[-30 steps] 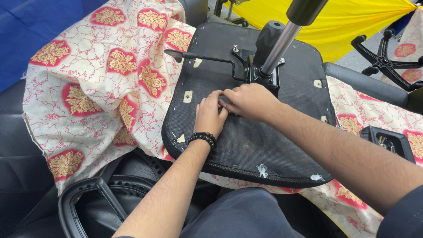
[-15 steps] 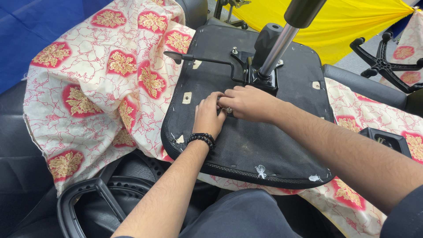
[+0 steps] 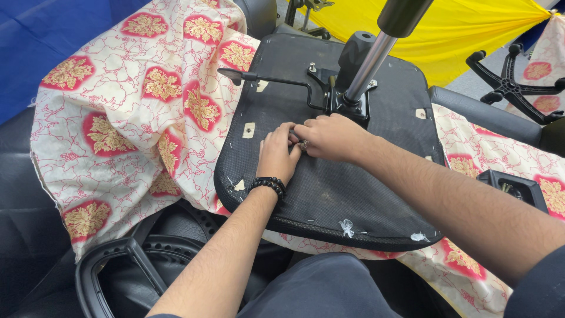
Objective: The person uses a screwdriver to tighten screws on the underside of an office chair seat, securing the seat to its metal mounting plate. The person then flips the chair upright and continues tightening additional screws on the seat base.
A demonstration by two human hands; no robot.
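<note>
Both hands, left hand and right hand, press a small metal part on the upturned seat base; fingers pinched together on it. Slipping grip could drop the part into the patterned cloth.

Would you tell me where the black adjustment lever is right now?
The black adjustment lever lies on the upturned seat base, upper left, beyond both hands.

Matt black fabric is covering the seat underside; at twelve o'clock, a glossy metal gas cylinder is gleaming.
</note>
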